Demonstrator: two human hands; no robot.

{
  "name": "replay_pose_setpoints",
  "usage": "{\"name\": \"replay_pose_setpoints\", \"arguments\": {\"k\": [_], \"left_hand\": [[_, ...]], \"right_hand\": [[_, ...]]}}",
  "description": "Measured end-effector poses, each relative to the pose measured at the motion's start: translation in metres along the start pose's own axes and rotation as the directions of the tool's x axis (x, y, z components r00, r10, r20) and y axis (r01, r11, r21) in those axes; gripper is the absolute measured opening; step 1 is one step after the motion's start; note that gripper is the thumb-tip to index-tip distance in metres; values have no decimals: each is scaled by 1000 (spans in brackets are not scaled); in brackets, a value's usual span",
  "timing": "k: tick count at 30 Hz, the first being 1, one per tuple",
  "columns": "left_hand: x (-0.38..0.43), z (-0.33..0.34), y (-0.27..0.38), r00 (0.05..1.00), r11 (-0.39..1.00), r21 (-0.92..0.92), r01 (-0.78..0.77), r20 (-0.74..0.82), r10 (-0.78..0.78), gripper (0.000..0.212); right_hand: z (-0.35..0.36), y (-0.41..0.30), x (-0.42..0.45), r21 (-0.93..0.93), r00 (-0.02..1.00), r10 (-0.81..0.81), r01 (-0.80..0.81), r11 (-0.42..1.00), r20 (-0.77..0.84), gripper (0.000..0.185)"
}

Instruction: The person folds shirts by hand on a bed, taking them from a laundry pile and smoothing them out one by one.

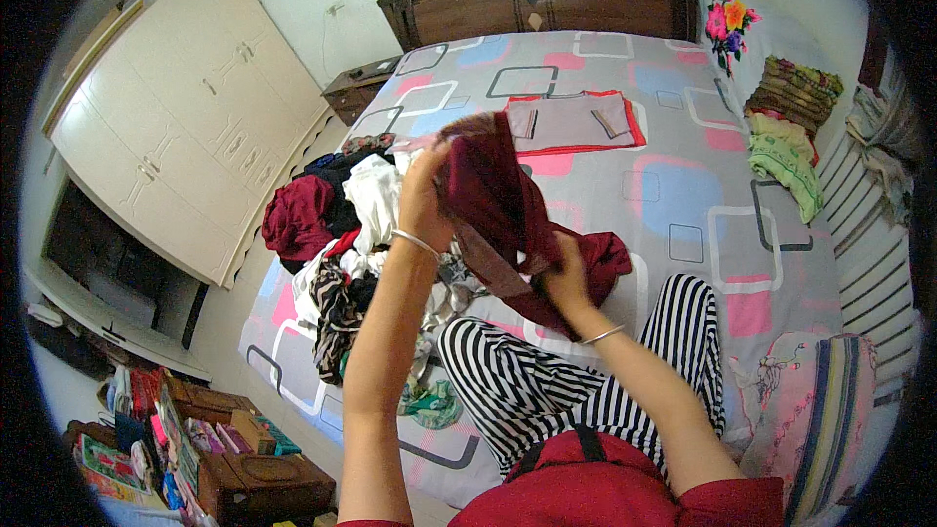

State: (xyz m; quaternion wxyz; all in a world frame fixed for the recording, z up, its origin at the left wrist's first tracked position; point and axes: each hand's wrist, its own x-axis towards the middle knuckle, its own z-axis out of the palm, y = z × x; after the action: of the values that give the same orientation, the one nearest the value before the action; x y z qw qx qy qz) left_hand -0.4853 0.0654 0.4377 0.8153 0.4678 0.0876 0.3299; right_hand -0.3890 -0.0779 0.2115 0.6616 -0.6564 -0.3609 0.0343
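A maroon garment (487,183) hangs bunched between my two hands, above the bed and in front of my crossed legs. My left hand (428,197) grips its raised upper edge. My right hand (567,274) is closed on its lower part, slightly blurred. To the left lies a heap of clothes, with a white cloth (375,194), a crumpled maroon cloth (299,216) and a zebra-patterned cloth (333,307). Beyond the held garment, a folded grey top with red edges (575,121) lies flat on the bed.
The patterned bedsheet (673,197) reaches a dark wooden headboard (585,4). Folded green and brown cloths (787,154) lie at the right edge, near a metal railing (871,271). A striped cloth (831,417) is at lower right. Left stand a cream wardrobe (176,110) and a cluttered wooden cabinet (271,483).
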Motion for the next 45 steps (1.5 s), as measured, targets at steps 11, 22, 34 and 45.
{"name": "replay_pose_setpoints", "arguments": {"k": [11,22,34,45], "left_hand": [[28,-94,5,962,909,323,264,-158,-223,35],[37,-111,-16,964,723,649,236,-62,-259,23],[1,-30,-33,981,874,460,155,35,-192,22],[-43,-36,20,897,840,530,112,310,-316,31]], "right_hand": [[-135,-32,113,688,872,398,-476,547,286,25],[-151,-17,127,638,851,349,-525,563,393,35],[-33,43,32,-376,985,30,36,926,168,76],[-38,147,41,-100,875,35,15,995,482,46]]}}
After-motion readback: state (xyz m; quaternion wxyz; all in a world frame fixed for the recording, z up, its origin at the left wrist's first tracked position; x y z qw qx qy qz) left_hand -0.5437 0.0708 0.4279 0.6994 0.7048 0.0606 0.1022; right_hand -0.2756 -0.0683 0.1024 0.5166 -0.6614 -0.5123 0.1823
